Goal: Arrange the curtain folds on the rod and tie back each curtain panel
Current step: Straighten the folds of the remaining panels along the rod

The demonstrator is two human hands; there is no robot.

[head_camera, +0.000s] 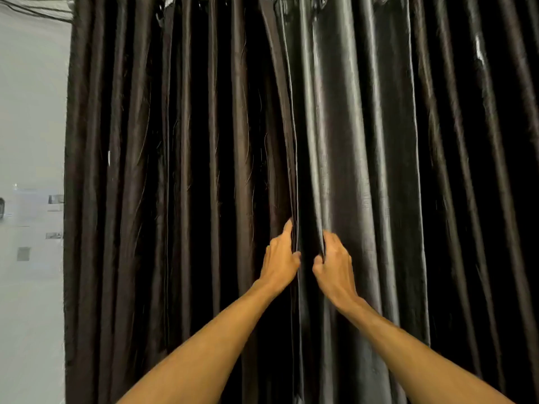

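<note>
Two bare forearms reach up from the bottom edge to the middle of the view, where two dark curtain panels meet. Left hand [280, 255] grips the inner edge of the left panel [175, 170], fingers curled round the hem and out of sight behind it, thumb in front. Right hand [334, 263], just beside it, pinches a fold of the right panel [364, 141] near its inner edge, fingers curled into the cloth.

Both panels hang closed in long upright folds, edges touching between the hands. The left one looks matt brown with loose threads; the right one is glossier and catches grey light.

A pale wall [29, 112] shows at the left. Small patches [55, 199] on it may be papers or pictures, too blurred to read. Dark cables [35, 10] run across the top left corner to the curtain.
</note>
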